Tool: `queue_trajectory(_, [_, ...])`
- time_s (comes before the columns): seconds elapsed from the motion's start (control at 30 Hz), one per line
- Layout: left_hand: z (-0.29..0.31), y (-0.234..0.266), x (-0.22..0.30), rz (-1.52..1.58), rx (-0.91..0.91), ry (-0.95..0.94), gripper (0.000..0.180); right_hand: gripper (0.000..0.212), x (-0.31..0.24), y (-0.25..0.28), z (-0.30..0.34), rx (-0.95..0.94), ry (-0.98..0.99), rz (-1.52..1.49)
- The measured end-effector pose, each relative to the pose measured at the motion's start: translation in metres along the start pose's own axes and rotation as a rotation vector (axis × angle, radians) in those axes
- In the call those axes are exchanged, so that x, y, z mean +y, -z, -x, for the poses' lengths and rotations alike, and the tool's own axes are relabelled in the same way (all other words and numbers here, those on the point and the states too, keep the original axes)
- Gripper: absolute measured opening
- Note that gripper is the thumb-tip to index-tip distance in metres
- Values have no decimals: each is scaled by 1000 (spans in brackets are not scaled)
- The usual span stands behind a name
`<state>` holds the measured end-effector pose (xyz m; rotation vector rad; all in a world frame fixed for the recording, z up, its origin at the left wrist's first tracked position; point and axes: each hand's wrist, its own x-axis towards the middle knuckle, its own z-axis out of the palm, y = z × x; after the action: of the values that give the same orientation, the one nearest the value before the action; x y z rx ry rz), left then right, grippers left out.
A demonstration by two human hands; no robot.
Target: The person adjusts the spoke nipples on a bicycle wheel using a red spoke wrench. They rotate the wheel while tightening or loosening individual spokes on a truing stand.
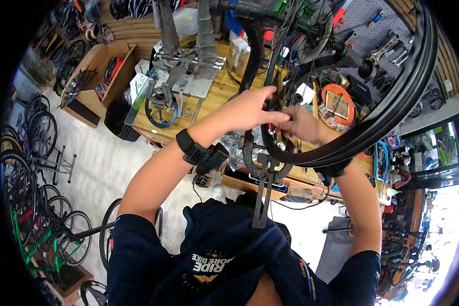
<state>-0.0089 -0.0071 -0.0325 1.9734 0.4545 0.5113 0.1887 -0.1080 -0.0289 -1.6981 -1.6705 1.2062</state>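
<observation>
both hands at the hub of a raised bicycle wheel

the black wheel arcs above and to the right of the hands. the left hand is curled around the dark frame part at the wheel's centre; touching it, the right hand pinches a small red-handled tool, fingers nearly closed.

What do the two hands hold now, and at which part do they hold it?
Both the left hand and the right hand grip around the hub area of the bicycle wheel, near its middle. What the fingers pinch there cannot be told.
</observation>
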Motion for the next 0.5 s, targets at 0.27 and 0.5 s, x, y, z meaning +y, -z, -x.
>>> queue_trajectory(0.27, [15, 11, 53, 487, -41, 79, 60, 21, 3, -5, -27, 139, -12, 14])
queue_trajectory(0.5, [22, 2, 56, 409, 23, 22, 80, 10, -29, -10, 5, 344, 436, 733])
